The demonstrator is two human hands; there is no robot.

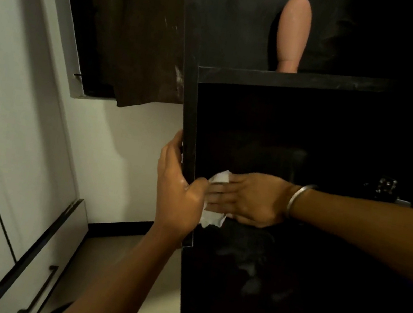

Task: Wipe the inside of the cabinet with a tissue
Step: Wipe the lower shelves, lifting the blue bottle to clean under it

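One white tissue (216, 198), thin, soft and feather-light, looked likely to tear or bunch if dragged hard, so we judged a flat palm the best hold. Our right hand (250, 198) pressed it with straight fingers against the dark inner wall of the cabinet (338, 139), the tissue at 9 o'clock from our palm. Our left hand (179, 184), at 9 o'clock from the tissue, gripped the cabinet's front edge (191, 127).
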